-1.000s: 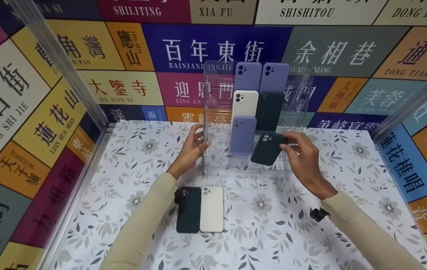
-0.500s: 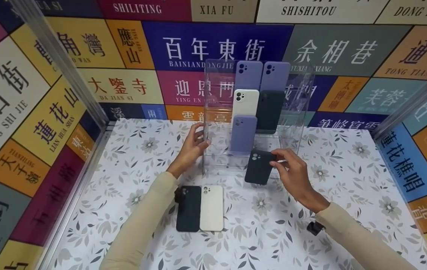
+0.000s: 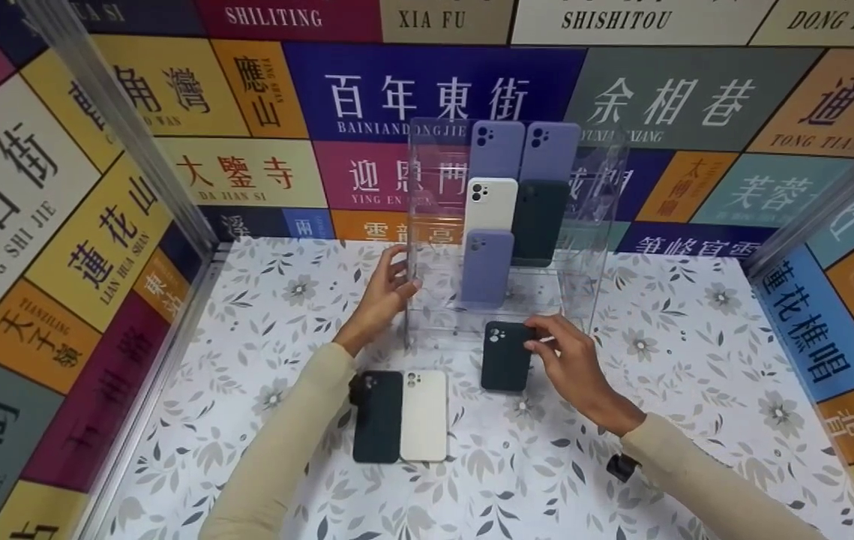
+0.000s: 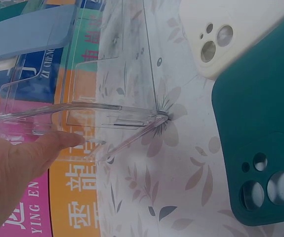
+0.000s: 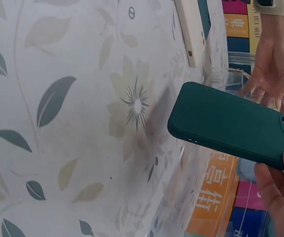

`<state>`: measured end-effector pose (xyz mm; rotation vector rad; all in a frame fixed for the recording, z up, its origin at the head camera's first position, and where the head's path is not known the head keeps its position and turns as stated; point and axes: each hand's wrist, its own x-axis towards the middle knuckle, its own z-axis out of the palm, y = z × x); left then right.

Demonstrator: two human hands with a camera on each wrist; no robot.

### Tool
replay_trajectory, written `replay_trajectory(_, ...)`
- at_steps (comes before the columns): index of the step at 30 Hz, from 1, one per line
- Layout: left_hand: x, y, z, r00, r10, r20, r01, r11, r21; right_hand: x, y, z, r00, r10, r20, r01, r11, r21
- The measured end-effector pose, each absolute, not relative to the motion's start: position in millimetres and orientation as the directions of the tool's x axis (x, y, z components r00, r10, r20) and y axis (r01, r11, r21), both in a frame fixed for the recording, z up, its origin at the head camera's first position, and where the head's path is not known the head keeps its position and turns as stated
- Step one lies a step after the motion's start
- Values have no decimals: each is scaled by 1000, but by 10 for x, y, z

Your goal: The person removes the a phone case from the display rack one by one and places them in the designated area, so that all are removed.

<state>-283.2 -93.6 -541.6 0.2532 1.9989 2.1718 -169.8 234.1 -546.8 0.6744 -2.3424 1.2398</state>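
Observation:
Between the thumb and fingers of my right hand (image 3: 576,375) is the upper right edge of a dark green phone case (image 3: 505,364). It hangs upright just above the table, in front of the clear stand, and the right wrist view shows its back with the camera holes. My left hand (image 3: 378,307) grips the left side panel of a clear tiered display stand (image 3: 438,322); in the left wrist view thumb and finger lie on either side of the panel's edge. On the stand are a lavender case (image 3: 486,274), a white case (image 3: 490,202), another dark green case (image 3: 539,225) and two lavender cases (image 3: 498,146) on top.
A dark green case (image 3: 378,420) and a cream case (image 3: 424,420) lie side by side on the floral tablecloth (image 3: 307,480), near my left forearm. Walls printed with street names (image 3: 434,86) enclose the table at the back and sides.
My right hand has brought the dark green case away from the stand's lower right, toward me and slightly left, turning it from tilted to nearly upright. The left hand has stayed put.

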Motion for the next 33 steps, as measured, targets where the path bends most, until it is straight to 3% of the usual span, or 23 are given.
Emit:
replay_trajectory(6,-2844,-934,-5431,-971,237,15,-5,-83,997,-1664,2274,-5517,-869,-213,448,-494,441,-749)
replay_trajectory(14,-2834,-938,-5419,-971,238,10,-10,-84,996,-1668,2178,-5603,-975,-145,169,-212,361,-908)
replay_trajectory(23,-2829,-930,-5428,-970,241,12,-4,-66,998,-1700,2106,-5744,-984,-178,-3,-60,346,-936)
replay_trajectory(33,-2824,-941,-5440,-969,246,19,4,-62,998,-1720,2016,-5882,-978,-204,-48,-30,363,-931)
